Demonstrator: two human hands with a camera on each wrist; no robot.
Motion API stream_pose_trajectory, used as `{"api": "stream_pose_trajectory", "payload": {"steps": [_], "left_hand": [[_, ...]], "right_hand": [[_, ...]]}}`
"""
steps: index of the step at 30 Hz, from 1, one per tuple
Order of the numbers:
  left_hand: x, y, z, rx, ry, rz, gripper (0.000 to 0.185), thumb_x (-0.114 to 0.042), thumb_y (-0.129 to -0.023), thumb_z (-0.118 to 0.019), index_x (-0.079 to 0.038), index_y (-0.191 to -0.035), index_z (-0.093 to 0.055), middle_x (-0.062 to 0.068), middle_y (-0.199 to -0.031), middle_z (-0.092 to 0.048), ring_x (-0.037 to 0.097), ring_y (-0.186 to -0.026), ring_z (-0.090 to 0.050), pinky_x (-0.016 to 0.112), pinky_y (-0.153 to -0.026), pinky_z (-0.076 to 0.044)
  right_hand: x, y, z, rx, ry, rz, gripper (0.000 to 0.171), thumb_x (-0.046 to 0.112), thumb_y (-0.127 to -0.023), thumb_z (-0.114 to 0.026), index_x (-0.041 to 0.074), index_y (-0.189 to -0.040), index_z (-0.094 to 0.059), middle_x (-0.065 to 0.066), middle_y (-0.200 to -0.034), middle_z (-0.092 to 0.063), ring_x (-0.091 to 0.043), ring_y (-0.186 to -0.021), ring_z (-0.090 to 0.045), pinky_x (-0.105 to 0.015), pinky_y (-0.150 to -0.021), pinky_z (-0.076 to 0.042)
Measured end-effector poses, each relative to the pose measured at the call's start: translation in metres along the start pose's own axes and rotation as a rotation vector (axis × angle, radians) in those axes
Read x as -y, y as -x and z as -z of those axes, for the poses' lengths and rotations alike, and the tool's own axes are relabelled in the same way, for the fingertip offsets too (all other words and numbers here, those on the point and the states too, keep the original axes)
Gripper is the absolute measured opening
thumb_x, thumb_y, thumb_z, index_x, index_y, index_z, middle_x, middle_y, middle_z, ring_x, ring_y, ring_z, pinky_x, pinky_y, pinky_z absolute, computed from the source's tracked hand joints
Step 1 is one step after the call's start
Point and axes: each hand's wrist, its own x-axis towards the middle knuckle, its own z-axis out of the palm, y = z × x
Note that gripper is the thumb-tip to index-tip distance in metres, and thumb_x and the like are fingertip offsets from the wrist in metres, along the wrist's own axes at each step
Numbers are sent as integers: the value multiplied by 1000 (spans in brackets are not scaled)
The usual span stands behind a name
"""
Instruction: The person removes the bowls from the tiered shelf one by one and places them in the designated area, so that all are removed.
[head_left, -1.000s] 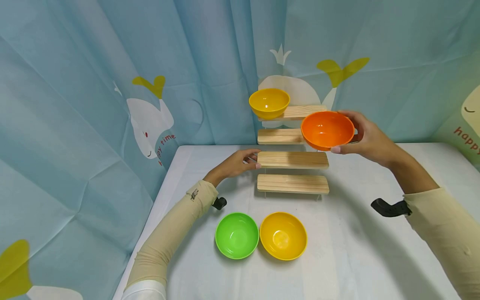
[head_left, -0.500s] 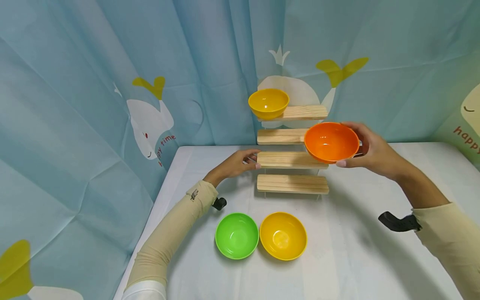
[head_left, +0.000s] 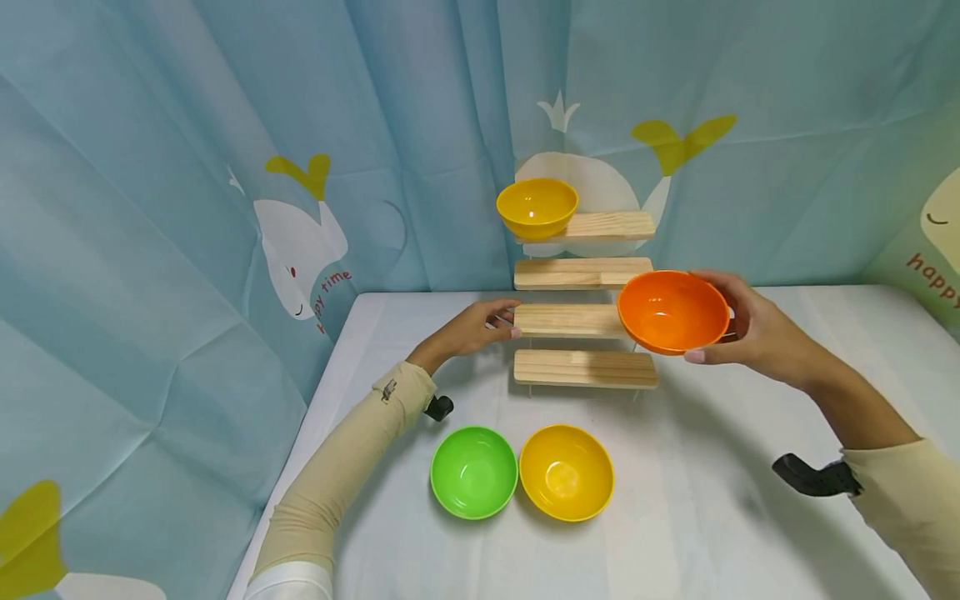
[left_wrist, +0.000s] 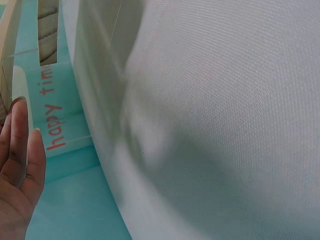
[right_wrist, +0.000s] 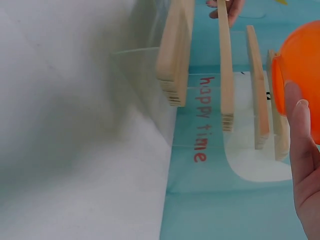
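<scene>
Four bowls: 1 orange, 2 yellow, 1 green.
R hand (head_left: 757,333): grips orange bowl (head_left: 672,311) by its far-right rim, thumb under near edge, fingers curled round back wall.
Orange bowl pos.: held in air, upright w/ slight tilt toward camera, in front of right end of rack (head_left: 583,368), approx. level w/ 2nd and 3rd steps from bottom; not resting on any step. R wrist view shows bowl just beside the step edges; contact cannot be told.
L hand (head_left: 468,327): fingers straight, tips touching left end of 2nd step from bottom; holds nothing. L wrist view shows fingers (left_wrist: 20,145) extended next to a wood edge.
Rack: 4 wood steps on clear supports, rising toward curtain (head_left: 225,167), at rear centre of table (head_left: 712,517).
Yellow bowl, top (head_left: 537,207): sits on left end of top step, overhanging left edge.
Green bowl (head_left: 474,471): on table, near side, upright.
Yellow bowl, table (head_left: 566,472): touching green bowl's right side, upright.
Sleeves: beige, both arms; black wrist mounts visible.
Curtain: blue, whale print, "happy time" text.
</scene>
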Motion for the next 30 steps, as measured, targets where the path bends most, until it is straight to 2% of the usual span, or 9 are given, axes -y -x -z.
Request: {"api": "stream_pose_trajectory", "payload": {"steps": [5,9,10,16,30], "left_hand": [[-5,2,1,10,10,3,59,-33,-93,-61,-16,-145,-38,7,-125,-57,19,-111,-54,31,-87,-48],[-5,1,1,21,17,2,61,-32,-93,-61,-12,-146,-37,10,-126,-56,21,-112,-54,33,-91,-47],[0,0,-1,12,16,-3,62,-34,-92,-62,-14,-146,-38,8,-125,-57,20,-111,-54,32,-91,-47],[-2,1,-1,-7,6,4,60,-34,-92,-62,-16,-145,-40,5,-124,-57,18,-110,-54,31,-87,-48],[-2,1,0,-6,-7,-5,60,-34,-93,-61,-16,-145,-39,5,-125,-57,17,-110,-54,29,-86,-49]], "right_hand": [[-4,9,-3,25,-38,3,90,-10,-73,-75,12,-146,-26,-3,-132,-43,-12,-100,-58,-28,-71,-57],[-4,16,-7,41,-43,-8,90,-9,-73,-76,13,-146,-27,-3,-131,-43,-12,-101,-57,-30,-71,-57],[-4,17,-7,42,-40,-12,90,-9,-73,-76,13,-146,-28,-2,-131,-43,-12,-101,-57,-30,-71,-57],[-7,26,-10,48,-38,-13,91,-9,-72,-76,13,-146,-28,-1,-131,-43,-12,-104,-54,-29,-70,-57],[-17,44,-20,139,-135,16,93,-14,-70,-73,10,-146,-26,-8,-133,-42,-14,-107,-54,-33,-73,-57]]}}
